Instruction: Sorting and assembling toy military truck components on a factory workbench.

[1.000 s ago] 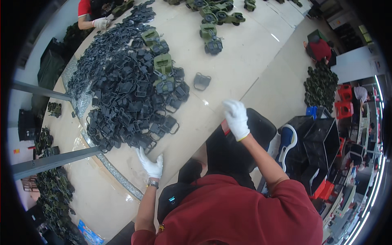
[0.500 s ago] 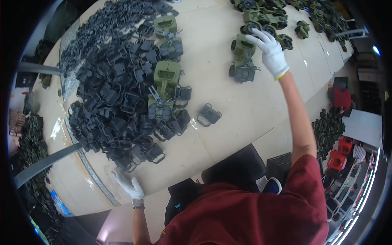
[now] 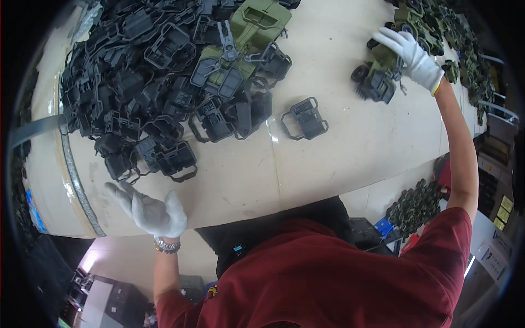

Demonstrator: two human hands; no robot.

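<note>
My right hand (image 3: 411, 53) has reached farther out and now closes over 1 green toy truck (image 3: 380, 74). My left hand (image 3: 149, 210) stays open, empty, near the black frames (image 3: 164, 109).

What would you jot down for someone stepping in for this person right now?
Right hand, white-gloved, arm stretched far out, is laid on a green toy truck with black wheels at the near edge of a cluster of similar trucks; whether it grips it I cannot tell.
Left hand, gloved and open, holds nothing and hovers at the table edge beside the heap of black plastic frames.
One black frame lies alone mid-table.
Some green bodies sit in the heap.
Done: some trucks have wheels on.
Left: the large heap of loose frames.
</note>
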